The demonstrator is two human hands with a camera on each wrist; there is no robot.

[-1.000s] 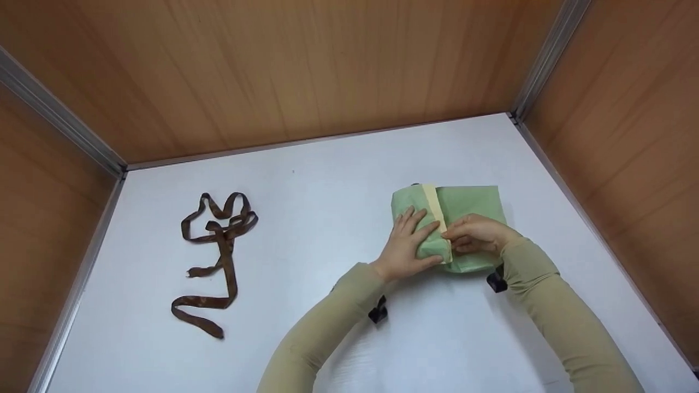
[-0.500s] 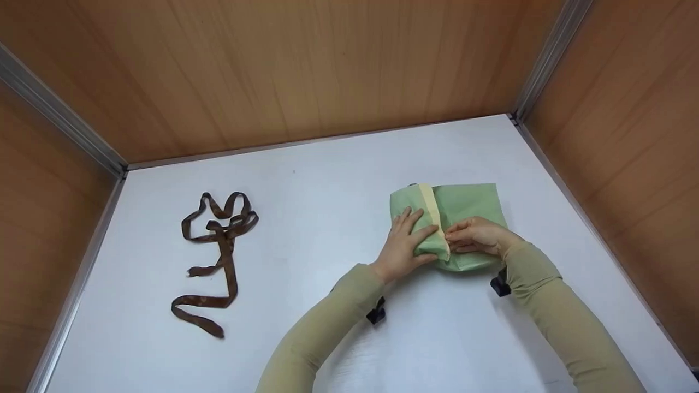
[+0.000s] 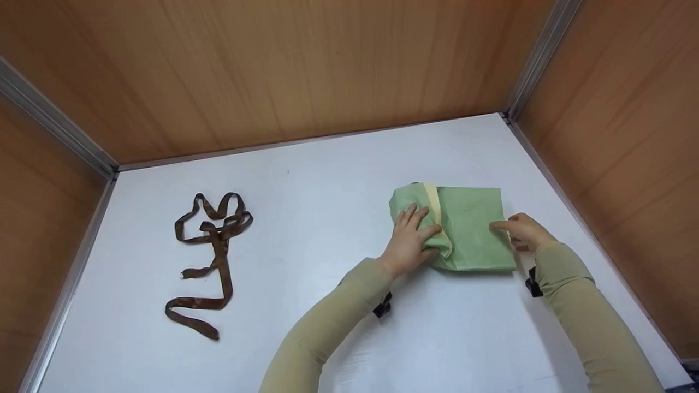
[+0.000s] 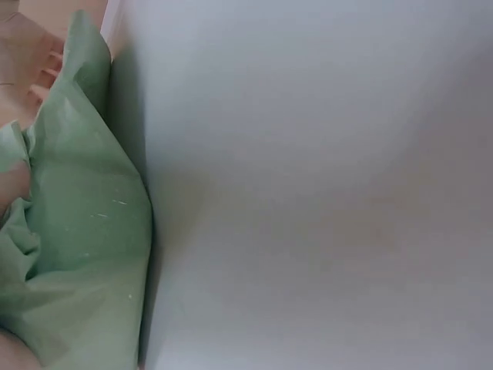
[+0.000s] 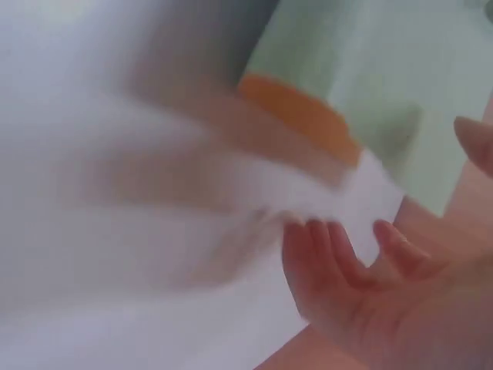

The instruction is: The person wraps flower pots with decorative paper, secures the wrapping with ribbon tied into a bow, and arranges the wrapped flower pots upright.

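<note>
Rightward from the cream strip (image 3: 433, 199), the right hand (image 3: 526, 231) has moved to the edge of the green wrapper (image 3: 476, 244), loosely parted, gripping nothing; the left hand (image 3: 406, 241) rests spread on its folded end, on the tabletop (image 3: 322, 218).

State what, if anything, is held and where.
Left hand presses the sheet on its folded part; whether right hand grips its right edge is unclear.
</note>
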